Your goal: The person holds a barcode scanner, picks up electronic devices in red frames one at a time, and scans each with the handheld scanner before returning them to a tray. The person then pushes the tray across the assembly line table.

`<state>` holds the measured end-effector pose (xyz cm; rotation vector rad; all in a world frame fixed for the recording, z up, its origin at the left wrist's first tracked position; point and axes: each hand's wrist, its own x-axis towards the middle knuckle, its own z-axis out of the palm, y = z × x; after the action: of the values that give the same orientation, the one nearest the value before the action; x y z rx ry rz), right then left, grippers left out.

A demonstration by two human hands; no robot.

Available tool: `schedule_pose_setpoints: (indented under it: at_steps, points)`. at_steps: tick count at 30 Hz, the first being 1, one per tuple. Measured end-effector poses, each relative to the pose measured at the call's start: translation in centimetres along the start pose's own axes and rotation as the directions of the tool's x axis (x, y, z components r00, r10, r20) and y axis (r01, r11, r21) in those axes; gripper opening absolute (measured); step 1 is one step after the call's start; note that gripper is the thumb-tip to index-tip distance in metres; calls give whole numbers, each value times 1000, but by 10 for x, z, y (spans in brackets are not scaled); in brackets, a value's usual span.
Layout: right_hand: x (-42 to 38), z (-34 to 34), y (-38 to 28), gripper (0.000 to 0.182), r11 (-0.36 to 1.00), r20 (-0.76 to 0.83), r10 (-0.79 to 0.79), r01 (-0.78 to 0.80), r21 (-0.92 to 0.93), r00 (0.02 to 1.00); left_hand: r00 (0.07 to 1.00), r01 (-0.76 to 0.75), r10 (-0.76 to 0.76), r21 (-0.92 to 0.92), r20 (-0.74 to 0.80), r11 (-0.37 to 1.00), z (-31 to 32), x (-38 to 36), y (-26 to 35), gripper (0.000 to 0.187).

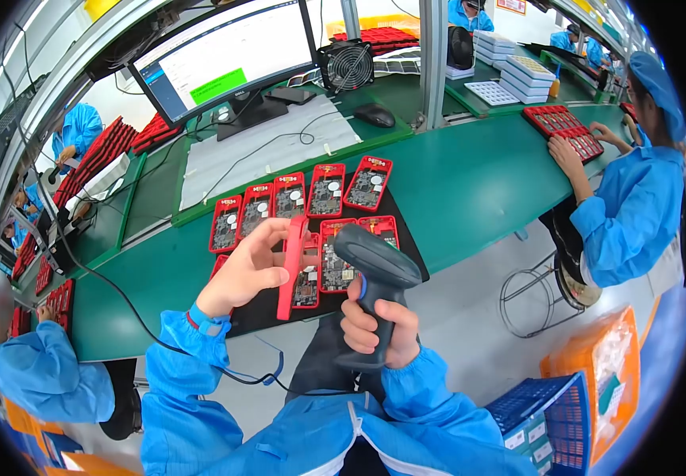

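My left hand [249, 268] grips a red-framed unit [293, 270], tilted on edge so that its narrow side shows. Beside it, my right hand [381, 327] is wrapped round the handle of a dark barcode scanner [380, 266], whose head points up and left. Several red trays with circuit boards lie below and beyond my hands on a black mat [402, 230]; one at the back [327, 190] and a slightly turned one [369, 183] are at the right end of the back row. Trays under my hands are partly hidden.
Behind the trays stand a monitor [224, 55], a small fan [347, 65] and a mouse [374, 116]. At right a person [632, 206] handles a red tray [563, 132]; another person [49, 369] sits at left. A blue basket [569, 420] is low at right.
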<state>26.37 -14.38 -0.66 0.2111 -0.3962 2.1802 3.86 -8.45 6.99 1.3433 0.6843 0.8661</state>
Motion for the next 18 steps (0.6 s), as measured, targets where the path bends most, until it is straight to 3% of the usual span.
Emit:
schedule_pose_setpoints:
  at_steps: [5, 8, 14, 18]
  points:
    - [10, 4, 6, 23, 992, 27, 118, -119, 37, 993, 1000, -17, 20, -144, 19, 989, 3, -8, -6, 70]
    - [13, 5, 6, 22, 991, 42, 131, -131, 20, 991, 1000, 30, -31, -130, -3, 991, 4, -11, 0, 83]
    - [13, 11, 6, 25, 993, -45, 114, -113, 20, 992, 999, 28, -34, -155, -34, 988, 1, -13, -1, 81]
    - [14, 9, 6, 23, 995, -29, 87, -88, -43, 996, 999, 30, -32, -178, -7, 984, -3, -15, 1, 70]
